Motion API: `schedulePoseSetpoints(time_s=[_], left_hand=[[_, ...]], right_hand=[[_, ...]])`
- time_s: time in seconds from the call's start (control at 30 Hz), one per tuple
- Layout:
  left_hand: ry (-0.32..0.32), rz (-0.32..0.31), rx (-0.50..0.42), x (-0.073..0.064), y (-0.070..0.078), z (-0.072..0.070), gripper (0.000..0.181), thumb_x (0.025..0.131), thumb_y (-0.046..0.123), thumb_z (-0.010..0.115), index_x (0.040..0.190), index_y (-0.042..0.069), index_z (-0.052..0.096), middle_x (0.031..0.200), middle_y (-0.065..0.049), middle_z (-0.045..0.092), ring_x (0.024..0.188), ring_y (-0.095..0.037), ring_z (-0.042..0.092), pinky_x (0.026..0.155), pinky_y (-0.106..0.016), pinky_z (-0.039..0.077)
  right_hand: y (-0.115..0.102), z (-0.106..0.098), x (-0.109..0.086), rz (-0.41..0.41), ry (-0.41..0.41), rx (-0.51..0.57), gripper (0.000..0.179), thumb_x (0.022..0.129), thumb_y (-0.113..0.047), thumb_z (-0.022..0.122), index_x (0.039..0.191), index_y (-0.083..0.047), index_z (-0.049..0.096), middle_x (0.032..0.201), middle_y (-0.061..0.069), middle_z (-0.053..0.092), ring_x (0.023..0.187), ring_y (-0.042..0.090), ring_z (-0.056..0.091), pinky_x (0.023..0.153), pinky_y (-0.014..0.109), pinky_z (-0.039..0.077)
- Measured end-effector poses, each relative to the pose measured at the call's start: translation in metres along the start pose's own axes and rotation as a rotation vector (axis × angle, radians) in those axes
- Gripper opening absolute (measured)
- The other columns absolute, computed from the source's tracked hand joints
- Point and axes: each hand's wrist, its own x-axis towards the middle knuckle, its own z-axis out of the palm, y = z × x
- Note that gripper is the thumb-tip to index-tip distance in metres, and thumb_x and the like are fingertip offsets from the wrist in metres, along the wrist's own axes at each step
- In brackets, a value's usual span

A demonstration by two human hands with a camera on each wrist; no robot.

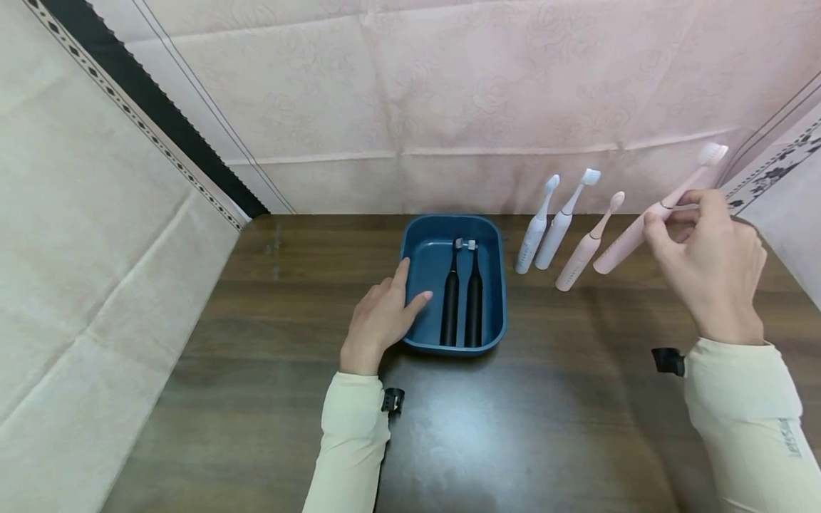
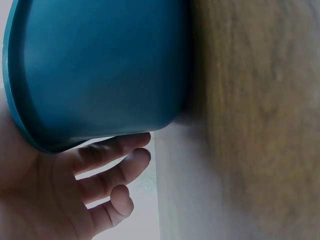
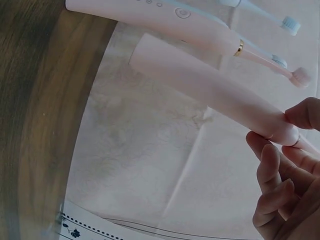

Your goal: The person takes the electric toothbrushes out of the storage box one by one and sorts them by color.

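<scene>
Right grip (image 1: 718, 260) narrow, pinching pink toothbrush (image 1: 623, 244) near neck; left grip (image 1: 380, 317) loose, touching blue tray (image 1: 421, 328).

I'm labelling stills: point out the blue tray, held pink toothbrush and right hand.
Blue tray (image 1: 431, 266), head view, bare floor.
Held pink toothbrush (image 3: 207, 87), right wrist view, handle.
Right hand (image 1: 718, 260), head view, back of the hand.

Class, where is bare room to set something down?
Bare: the table left of the left hand, and the patch before the blue tray, between the sleeves. Crowded: right of the tray, where four toothbrushes cluster, the rightmost pinched by the right hand.
</scene>
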Motion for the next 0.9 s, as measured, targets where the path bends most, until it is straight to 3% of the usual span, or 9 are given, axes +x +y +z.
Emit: schedulePoseSetpoints(time_s=[0.1,0.17,0.4,0.63,0.9], left_hand=[[0.001,-0.001,-0.002,0.000,0.000,0.000,0.076,0.103,0.048,0.055,0.163,0.016,0.022,0.139,-0.018,0.056,0.111,-0.032,0.057,0.097,-0.049,0.048],[0.002,0.001,-0.004,0.000,0.000,0.000,0.076,0.103,0.048,0.055,0.163,0.016,0.022,0.139,-0.018,0.056,0.111,-0.032,0.057,0.096,-0.049,0.049],[0.003,0.003,-0.008,0.000,0.000,0.001,0.075,0.104,0.047,0.055,0.163,0.016,0.022,0.140,-0.018,0.056,0.111,-0.032,0.056,0.096,-0.049,0.048],[-0.009,-0.009,-0.009,0.000,-0.001,0.000,0.076,0.104,0.048,0.054,0.164,0.017,0.020,0.142,-0.018,0.054,0.114,-0.032,0.056,0.098,-0.050,0.047],[-0.015,-0.016,-0.003,0.000,0.001,0.000,0.076,0.104,0.048,0.055,0.164,0.017,0.021,0.141,-0.018,0.055,0.113,-0.032,0.056,0.097,-0.050,0.048]], right_hand=[[0.001,0.002,0.001,0.010,-0.016,-0.004,0.039,0.095,-0.028,0.056,0.121,-0.001,0.063,0.102,0.016,0.075,0.078,0.032,0.061,0.062,0.046,0.032],[0.002,0.004,0.002,0.013,-0.030,-0.001,0.039,0.095,-0.028,0.055,0.122,-0.001,0.062,0.103,0.017,0.075,0.084,0.042,0.063,0.061,0.047,0.032],[0.009,0.012,0.002,0.014,-0.065,0.001,0.037,0.096,-0.028,0.056,0.121,-0.002,0.062,0.108,0.018,0.074,0.087,0.052,0.063,0.061,0.054,0.032],[0.014,0.022,0.000,0.044,-0.153,-0.005,0.039,0.098,-0.030,0.054,0.122,-0.001,0.060,0.111,0.017,0.073,0.092,0.050,0.065,0.063,0.055,0.036],[0.018,0.027,-0.002,0.046,-0.180,-0.020,0.038,0.099,-0.031,0.055,0.121,-0.001,0.059,0.112,0.018,0.073,0.089,0.052,0.064,0.064,0.059,0.036]])
